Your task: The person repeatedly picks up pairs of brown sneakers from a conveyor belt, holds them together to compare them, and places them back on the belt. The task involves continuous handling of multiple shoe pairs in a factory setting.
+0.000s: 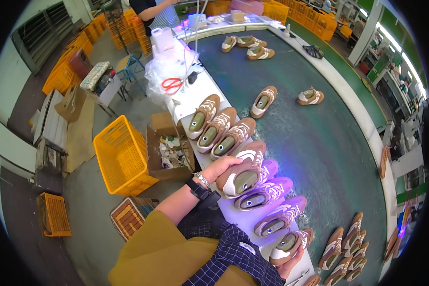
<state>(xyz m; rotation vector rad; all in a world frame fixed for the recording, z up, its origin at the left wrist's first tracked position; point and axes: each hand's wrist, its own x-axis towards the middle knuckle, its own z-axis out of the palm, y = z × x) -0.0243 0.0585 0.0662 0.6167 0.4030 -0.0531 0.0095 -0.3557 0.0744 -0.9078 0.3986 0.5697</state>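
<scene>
My left hand is closed on the heel side of a brown-and-white sneaker, which is lifted above the row, its toe pointing away. Lower right, my right hand grips another brown sneaker around its side; some of its fingers are hidden. Between my hands, sneakers stand side by side on the white ledge, one tinted purple by light and a similar one nearer me. Beyond my left hand sit three more, including a sneaker with white laces and olive lining.
A green conveyor belt curves along the right, carrying loose sneakers and a cluster of shoes near me. Red scissors lie by plastic wrap. On the left are a yellow crate and a cardboard box. Another person stands far off.
</scene>
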